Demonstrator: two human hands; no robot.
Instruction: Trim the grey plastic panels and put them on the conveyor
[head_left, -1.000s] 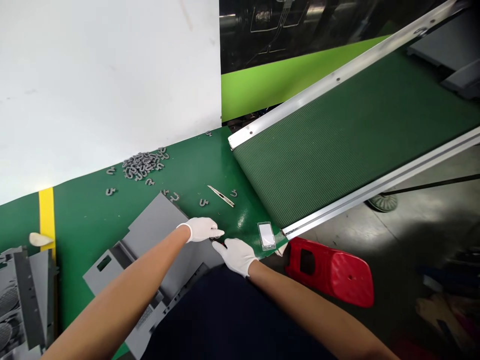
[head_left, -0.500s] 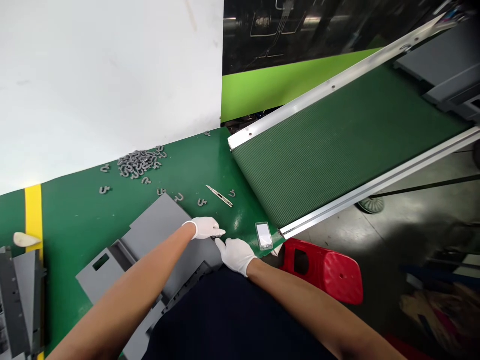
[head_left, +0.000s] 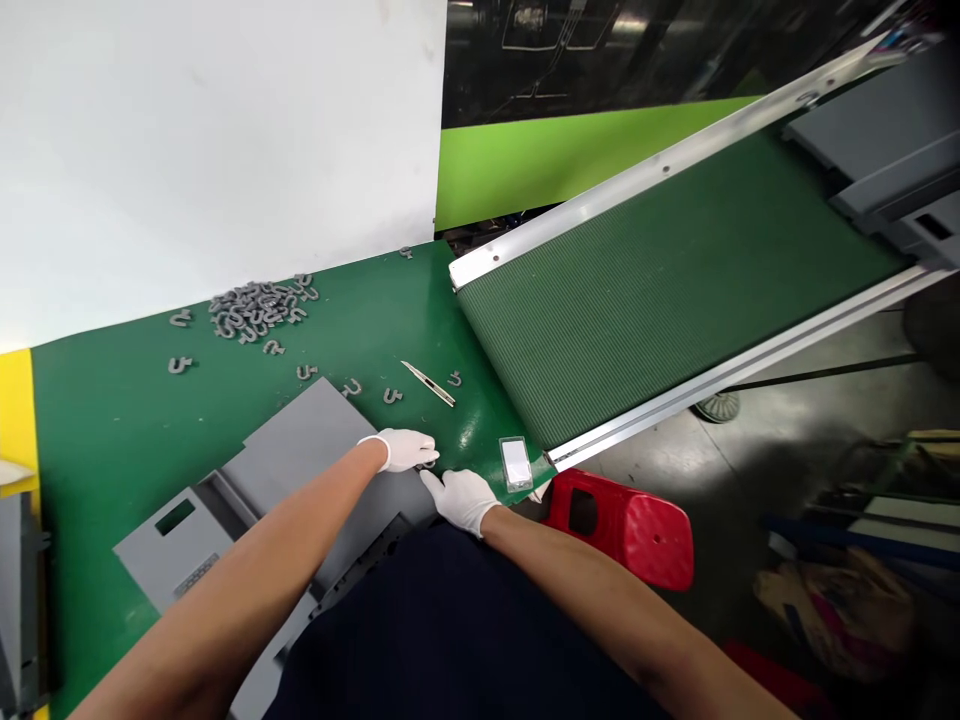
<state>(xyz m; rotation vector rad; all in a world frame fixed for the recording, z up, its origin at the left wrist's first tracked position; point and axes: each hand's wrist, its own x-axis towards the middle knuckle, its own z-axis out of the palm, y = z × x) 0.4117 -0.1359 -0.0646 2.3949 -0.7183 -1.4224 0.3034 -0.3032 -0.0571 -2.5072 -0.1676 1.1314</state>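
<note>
The left hand (head_left: 407, 450) reaches over the panel (head_left: 300, 455) on the table (head_left: 367, 315), fingertips pinching a clip (head_left: 426, 464) near its edge; the right hand (head_left: 463, 500) angles in beside, thumb out, grip unclear from here.

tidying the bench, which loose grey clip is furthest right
The clip between the utility knife and the conveyor belt; every other loose clip on the green table lies farther left.

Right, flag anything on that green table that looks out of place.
Several small grey hooked pieces lie scattered across the green table, apart from the main pile, which looks untidy. A slim cutter also lies loose among them, seemingly not put away. Nothing looks spilled or plainly damaged.
</note>
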